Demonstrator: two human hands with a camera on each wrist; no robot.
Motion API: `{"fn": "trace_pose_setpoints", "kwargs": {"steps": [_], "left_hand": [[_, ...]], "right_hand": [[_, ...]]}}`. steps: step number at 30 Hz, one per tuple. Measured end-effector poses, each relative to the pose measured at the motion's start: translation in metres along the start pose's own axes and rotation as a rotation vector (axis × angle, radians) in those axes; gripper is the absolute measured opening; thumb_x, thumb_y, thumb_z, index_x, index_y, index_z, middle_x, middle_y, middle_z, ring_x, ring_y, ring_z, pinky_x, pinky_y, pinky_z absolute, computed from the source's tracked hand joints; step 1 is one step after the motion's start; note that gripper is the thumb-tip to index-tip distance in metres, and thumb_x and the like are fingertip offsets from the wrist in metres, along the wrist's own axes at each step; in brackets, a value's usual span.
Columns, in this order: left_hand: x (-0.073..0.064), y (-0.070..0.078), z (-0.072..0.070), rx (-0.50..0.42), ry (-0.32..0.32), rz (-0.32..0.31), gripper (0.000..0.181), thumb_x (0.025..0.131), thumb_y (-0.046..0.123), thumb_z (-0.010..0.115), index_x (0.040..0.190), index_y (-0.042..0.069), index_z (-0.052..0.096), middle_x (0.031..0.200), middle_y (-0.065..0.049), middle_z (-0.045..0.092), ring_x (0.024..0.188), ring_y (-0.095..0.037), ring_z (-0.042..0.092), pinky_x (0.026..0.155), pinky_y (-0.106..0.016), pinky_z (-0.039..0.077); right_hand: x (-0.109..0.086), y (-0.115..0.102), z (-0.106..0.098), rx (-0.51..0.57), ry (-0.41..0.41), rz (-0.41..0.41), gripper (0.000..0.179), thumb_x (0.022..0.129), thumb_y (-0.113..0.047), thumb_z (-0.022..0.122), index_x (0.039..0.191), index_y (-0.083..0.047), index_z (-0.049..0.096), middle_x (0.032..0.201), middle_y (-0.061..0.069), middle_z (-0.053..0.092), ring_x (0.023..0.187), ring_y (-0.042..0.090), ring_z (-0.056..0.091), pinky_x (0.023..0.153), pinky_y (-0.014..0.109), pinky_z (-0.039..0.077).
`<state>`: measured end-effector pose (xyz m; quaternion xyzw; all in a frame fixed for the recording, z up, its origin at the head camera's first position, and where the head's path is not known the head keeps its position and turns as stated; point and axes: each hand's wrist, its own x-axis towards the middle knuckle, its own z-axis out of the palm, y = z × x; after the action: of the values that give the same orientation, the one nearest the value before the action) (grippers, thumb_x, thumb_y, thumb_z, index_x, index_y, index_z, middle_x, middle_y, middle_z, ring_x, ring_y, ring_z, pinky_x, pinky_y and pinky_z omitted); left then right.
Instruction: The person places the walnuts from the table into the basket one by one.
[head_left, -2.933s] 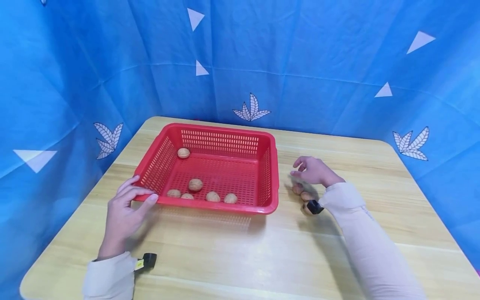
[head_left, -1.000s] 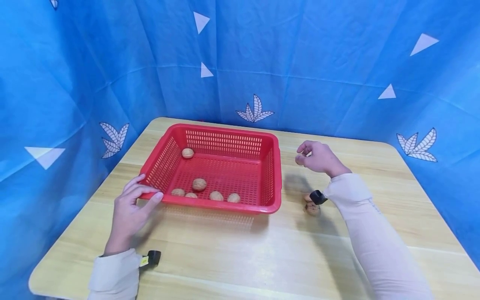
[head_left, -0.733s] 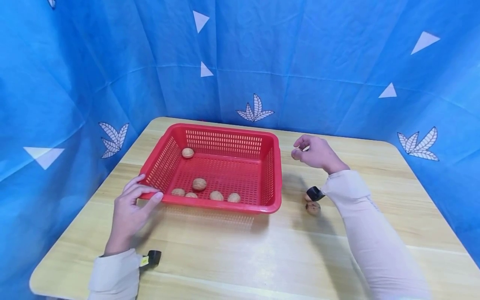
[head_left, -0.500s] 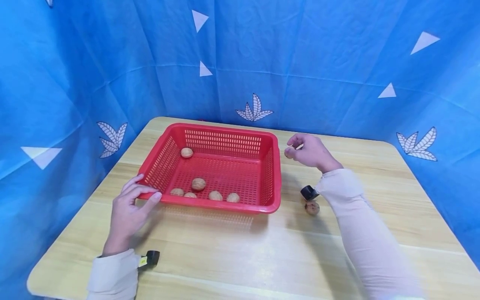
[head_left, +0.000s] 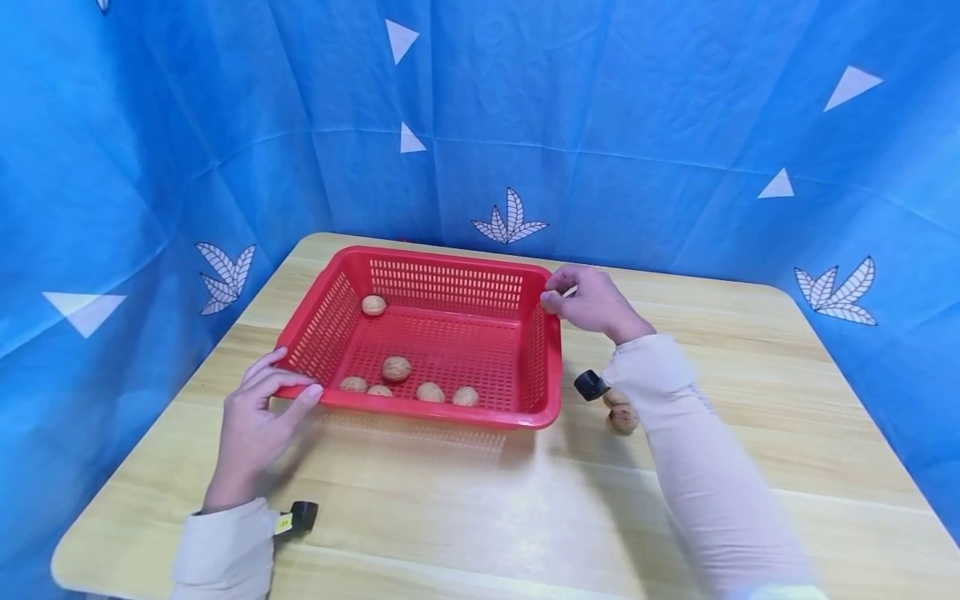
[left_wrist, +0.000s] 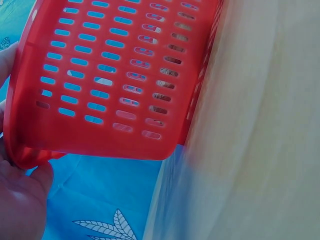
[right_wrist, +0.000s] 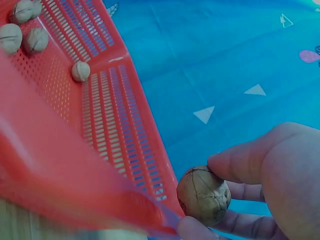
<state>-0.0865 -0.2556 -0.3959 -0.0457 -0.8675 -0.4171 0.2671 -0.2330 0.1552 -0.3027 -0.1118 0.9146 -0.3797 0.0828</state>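
A red perforated plastic basket stands on the table, several walnuts inside it, most along its near side and one walnut in the far left corner. My left hand holds the basket's near left corner, thumb and fingers about the rim. Over the right rim, toward its far end, is my right hand. Its thumb and fingers pinch a walnut, plain in the right wrist view but hidden in the head view. Two more walnuts lie on the table under the right forearm, one partly covered.
The pale wooden table has rounded corners. A blue curtain with white triangles and leaf prints hangs behind it and along the sides. Each wrist wears a small black camera.
My right hand has lifted a walnut from the group on the table and carried it left to the basket's right rim. The left hand has stayed on its corner.
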Motion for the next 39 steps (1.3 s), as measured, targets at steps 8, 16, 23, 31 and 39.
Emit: {"fn": "trace_pose_setpoints", "kwargs": {"steps": [8, 16, 23, 31, 39], "left_hand": [[0.000, 0.000, -0.003, 0.001, -0.006, -0.005, 0.016, 0.081, 0.013, 0.078, 0.090, 0.001, 0.072, 0.102, -0.018, 0.071, 0.129, -0.016, 0.043, 0.091, -0.010, 0.033], [0.001, 0.001, -0.002, -0.003, -0.010, 0.001, 0.015, 0.080, 0.012, 0.078, 0.089, 0.001, 0.072, 0.100, -0.018, 0.071, 0.129, -0.022, 0.044, 0.093, -0.012, 0.032], [0.001, 0.002, -0.002, -0.009, -0.008, -0.008, 0.016, 0.081, 0.012, 0.078, 0.090, 0.000, 0.072, 0.099, -0.018, 0.071, 0.129, -0.013, 0.043, 0.092, -0.011, 0.032], [0.002, -0.002, -0.001, -0.030, 0.023, 0.029, 0.012, 0.078, 0.007, 0.079, 0.086, 0.000, 0.071, 0.092, -0.020, 0.071, 0.127, -0.014, 0.046, 0.096, -0.015, 0.033], [0.001, 0.000, -0.001, -0.026, 0.013, 0.022, 0.014, 0.079, 0.009, 0.079, 0.087, 0.000, 0.072, 0.094, -0.019, 0.071, 0.128, -0.020, 0.046, 0.094, -0.014, 0.032]], "right_hand": [[0.007, -0.013, 0.011, 0.029, -0.018, 0.013, 0.023, 0.092, -0.024, 0.066, 0.109, -0.010, 0.062, 0.102, 0.009, 0.062, 0.090, 0.025, 0.061, 0.076, 0.037, 0.053], [0.012, -0.012, 0.024, 0.063, -0.034, -0.017, 0.020, 0.092, -0.022, 0.066, 0.106, -0.009, 0.062, 0.102, 0.008, 0.064, 0.088, 0.024, 0.060, 0.075, 0.037, 0.050], [0.015, -0.022, 0.036, 0.052, -0.040, -0.058, 0.019, 0.090, -0.021, 0.067, 0.104, -0.009, 0.062, 0.101, 0.007, 0.064, 0.092, 0.024, 0.059, 0.080, 0.039, 0.049], [0.019, -0.036, 0.046, 0.074, -0.059, -0.114, 0.016, 0.089, -0.020, 0.070, 0.098, -0.009, 0.063, 0.094, 0.006, 0.064, 0.084, 0.023, 0.061, 0.076, 0.038, 0.050], [0.016, -0.040, 0.048, 0.052, -0.062, -0.087, 0.018, 0.088, -0.022, 0.072, 0.099, -0.012, 0.061, 0.094, 0.005, 0.063, 0.084, 0.022, 0.061, 0.075, 0.039, 0.051]]}}
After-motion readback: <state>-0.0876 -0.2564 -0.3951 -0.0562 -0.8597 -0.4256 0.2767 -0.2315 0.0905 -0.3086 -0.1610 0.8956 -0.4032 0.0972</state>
